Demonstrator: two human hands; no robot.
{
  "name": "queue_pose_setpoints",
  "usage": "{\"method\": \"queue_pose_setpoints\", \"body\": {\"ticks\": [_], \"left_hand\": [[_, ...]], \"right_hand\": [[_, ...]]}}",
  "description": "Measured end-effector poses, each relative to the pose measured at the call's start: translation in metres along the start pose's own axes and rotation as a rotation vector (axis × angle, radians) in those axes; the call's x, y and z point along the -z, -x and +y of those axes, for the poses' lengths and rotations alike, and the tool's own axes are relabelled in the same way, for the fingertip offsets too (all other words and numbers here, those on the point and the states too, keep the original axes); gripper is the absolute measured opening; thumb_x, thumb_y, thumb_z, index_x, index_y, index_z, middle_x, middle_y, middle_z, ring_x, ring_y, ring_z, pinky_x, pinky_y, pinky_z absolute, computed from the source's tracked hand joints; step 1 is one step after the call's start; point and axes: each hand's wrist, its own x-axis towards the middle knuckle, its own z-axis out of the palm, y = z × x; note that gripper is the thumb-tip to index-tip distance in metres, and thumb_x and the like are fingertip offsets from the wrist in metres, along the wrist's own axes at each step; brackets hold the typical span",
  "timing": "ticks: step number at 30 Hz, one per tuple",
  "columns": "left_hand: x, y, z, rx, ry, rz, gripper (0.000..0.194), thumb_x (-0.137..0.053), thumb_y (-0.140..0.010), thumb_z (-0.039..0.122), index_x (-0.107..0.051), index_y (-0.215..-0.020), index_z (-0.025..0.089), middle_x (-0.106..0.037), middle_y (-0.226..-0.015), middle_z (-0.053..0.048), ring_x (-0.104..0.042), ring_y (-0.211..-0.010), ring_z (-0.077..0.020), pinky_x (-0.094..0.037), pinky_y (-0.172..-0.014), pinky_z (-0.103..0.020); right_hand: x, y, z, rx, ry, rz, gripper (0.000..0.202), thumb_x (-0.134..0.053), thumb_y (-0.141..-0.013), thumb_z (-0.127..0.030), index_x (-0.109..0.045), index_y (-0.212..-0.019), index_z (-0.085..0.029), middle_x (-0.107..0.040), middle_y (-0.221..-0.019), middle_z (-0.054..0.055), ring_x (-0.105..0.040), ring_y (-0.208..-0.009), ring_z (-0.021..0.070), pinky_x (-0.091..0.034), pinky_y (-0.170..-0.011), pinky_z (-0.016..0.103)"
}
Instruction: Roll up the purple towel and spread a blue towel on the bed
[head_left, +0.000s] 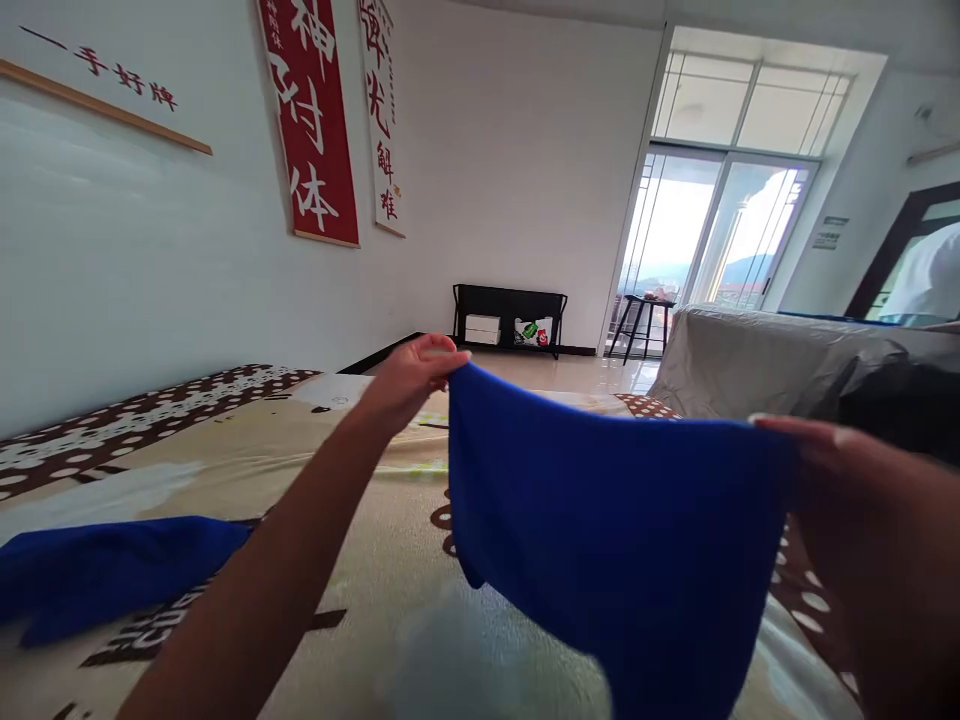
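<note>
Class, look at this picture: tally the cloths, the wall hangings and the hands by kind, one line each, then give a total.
Blue cloths: 2, one held up between both hands, one lying on the bed cover
Hanging wall scrolls: 2, red and white
Hands: 2, left hand and right hand
Total: 6

The blue cloth (630, 540) hangs past the bottom edge, hiding the bedspread (375, 600) behind.
</note>
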Motion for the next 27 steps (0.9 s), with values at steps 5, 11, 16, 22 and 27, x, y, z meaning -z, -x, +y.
{"method": "queue_pose_setpoints", "body": {"ticks": [5, 11, 16, 22, 27], "left_hand": [[0.023, -0.004, 0.043, -0.015, 0.075, 0.211, 0.048, -0.090, -0.054, 0.039, -0.059, -0.084, 0.017, -0.060, -0.073, 0.002, -0.052, -0.058, -0.0075, -0.036, -0.056, -0.021], [0.044, -0.051, 0.000, 0.058, 0.065, 0.355, 0.051, -0.092, -0.043, 0.040, -0.059, -0.075, 0.016, -0.060, -0.068, -0.001, -0.049, -0.055, -0.0089, -0.023, -0.049, -0.023], [0.048, -0.055, 0.005, -0.038, 0.011, 0.408, 0.039, -0.086, -0.057, 0.041, -0.065, -0.080, 0.018, -0.061, -0.072, 0.002, -0.049, -0.061, -0.0087, -0.028, -0.054, -0.023], [0.052, 0.070, -0.019, -0.002, -0.370, 0.358, 0.034, -0.073, -0.078, 0.048, -0.068, -0.095, 0.018, -0.067, -0.082, 0.000, -0.058, -0.074, -0.0125, -0.044, -0.065, -0.020], [0.064, 0.236, -0.137, 0.343, -0.390, 0.103, 0.042, -0.076, -0.069, 0.058, -0.071, -0.096, 0.026, -0.075, -0.101, -0.005, -0.072, -0.094, -0.0249, -0.058, -0.087, -0.033]], "right_hand": [[-0.044, -0.099, 0.004, -0.129, -0.184, -0.081, 0.022, -0.079, -0.075, -0.026, -0.074, -0.095, -0.017, -0.073, -0.081, 0.001, -0.067, -0.069, 0.0093, -0.055, -0.067, 0.024], [-0.092, -0.152, 0.078, -0.228, -0.271, -0.197, 0.037, -0.087, -0.060, -0.029, -0.073, -0.090, -0.012, -0.073, -0.080, 0.007, -0.070, -0.072, 0.0153, -0.058, -0.070, 0.028], [-0.105, -0.169, 0.075, -0.122, -0.295, -0.140, 0.037, -0.083, -0.069, -0.033, -0.071, -0.099, -0.017, -0.072, -0.083, 0.001, -0.068, -0.076, 0.0107, -0.056, -0.080, 0.026], [-0.046, -0.080, 0.085, -0.152, -0.068, -0.142, 0.038, -0.084, -0.070, -0.030, -0.074, -0.105, -0.021, -0.074, -0.086, 0.003, -0.067, -0.077, 0.0138, -0.056, -0.072, 0.023], [0.011, 0.094, 0.171, -0.205, 0.449, -0.315, 0.027, -0.079, -0.068, -0.043, -0.078, -0.091, -0.029, -0.075, -0.085, 0.001, -0.070, -0.081, 0.0211, -0.058, -0.074, 0.027]]}}
